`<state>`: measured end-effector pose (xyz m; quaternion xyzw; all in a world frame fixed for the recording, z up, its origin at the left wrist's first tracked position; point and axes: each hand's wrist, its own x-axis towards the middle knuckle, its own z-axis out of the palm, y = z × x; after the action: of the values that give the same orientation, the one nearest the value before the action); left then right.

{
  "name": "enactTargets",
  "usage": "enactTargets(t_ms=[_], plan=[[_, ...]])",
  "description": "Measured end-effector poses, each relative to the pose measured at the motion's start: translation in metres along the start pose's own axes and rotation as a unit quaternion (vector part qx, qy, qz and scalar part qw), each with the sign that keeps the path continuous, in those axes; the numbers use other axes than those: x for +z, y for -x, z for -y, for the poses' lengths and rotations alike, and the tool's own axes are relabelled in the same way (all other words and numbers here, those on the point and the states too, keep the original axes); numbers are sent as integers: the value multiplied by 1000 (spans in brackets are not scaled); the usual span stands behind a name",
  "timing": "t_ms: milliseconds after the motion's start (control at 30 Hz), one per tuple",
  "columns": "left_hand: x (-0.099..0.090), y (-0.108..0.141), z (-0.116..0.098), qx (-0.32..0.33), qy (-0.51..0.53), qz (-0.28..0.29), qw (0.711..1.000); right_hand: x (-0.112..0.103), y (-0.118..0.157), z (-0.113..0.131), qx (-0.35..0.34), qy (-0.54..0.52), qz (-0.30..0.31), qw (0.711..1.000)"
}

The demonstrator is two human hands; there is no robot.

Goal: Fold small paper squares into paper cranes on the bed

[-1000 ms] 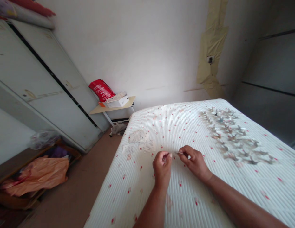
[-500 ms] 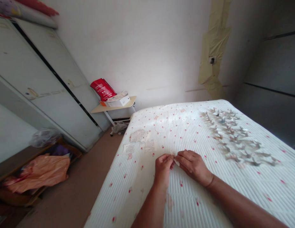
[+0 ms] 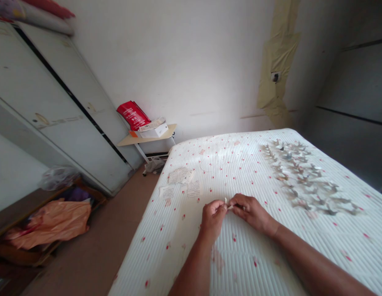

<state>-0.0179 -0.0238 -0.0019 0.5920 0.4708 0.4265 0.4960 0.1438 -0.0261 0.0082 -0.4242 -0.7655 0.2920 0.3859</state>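
Note:
Both hands meet over the near middle of a ribbed white bedspread [image 3: 234, 255] with red flower dots. Between their fingertips is a small folded piece of paper [image 3: 230, 207], mostly covered by the fingers. My left hand [image 3: 213, 216] pinches it from the left, and one thin pale tip points up beside the thumb. From the other side my right hand [image 3: 249, 211] pinches it too, fingers curled. Beyond the left hand lie printed paper squares [image 3: 193, 189] and a small pile of paper pieces [image 3: 180, 176]. Rows of several folded paper figures [image 3: 312, 191] stand to the right.
A small side table [image 3: 166, 135] past the bed's far left corner holds a red bag [image 3: 133, 115] and a white box [image 3: 155, 130]. Metal cabinets [image 3: 61, 102] line the left. An orange plastic bag [image 3: 55, 222] lies on a low wooden shelf.
The fingers have shifted slightly around the folded paper, and a thin pale tip now shows above the left thumb. My right wrist has turned a little. The other things stay put.

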Motion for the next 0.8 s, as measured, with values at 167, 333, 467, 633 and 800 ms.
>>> enactTargets(t_ms=[167, 333, 467, 633, 800], plan=[[2, 0, -1, -3, 19, 12, 1000, 2, -1, -1, 105, -179, 6, 978], [4, 2, -4, -23, 60, 4, 998, 6, 0, -1, 146, -263, -6, 954], [3, 2, -2, -32, 86, 27, 995, 6, 0, -4, 151, -253, -24, 955], [1, 1, 0, -25, 66, 35, 997, 3, 0, -6, 155, -245, -28, 957], [2, 2, -5, -7, 46, 22, 999, -2, -1, 0, 160, -289, 13, 944]])
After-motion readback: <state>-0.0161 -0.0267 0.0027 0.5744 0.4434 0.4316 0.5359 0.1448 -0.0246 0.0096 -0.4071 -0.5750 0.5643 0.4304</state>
